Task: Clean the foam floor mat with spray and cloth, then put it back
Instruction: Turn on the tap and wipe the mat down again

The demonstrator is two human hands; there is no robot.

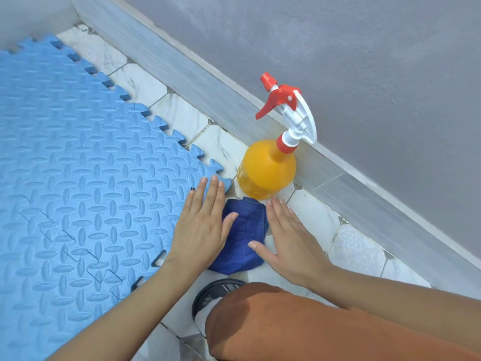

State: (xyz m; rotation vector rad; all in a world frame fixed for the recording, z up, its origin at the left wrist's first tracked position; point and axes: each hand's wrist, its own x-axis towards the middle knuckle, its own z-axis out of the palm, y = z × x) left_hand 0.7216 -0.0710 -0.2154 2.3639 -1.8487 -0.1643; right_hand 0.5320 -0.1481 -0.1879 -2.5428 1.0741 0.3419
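We see blue mat (78, 165) flat on tile floor (307, 217). L hand (203, 225) flat w/ fingers straight, on mat corner, thumb on cloth (244, 230). R hand (286, 235) fingers straight beside cloth, gripping nothing. Orange bottle (268, 170) upright just behind cloth; contents can't tell, opaque.

left hand (201, 225) flat, right hand (289, 238) flat

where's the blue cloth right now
In the head view the blue cloth lies bunched on the tiled floor between the left hand and right hand, just below the orange spray bottle.
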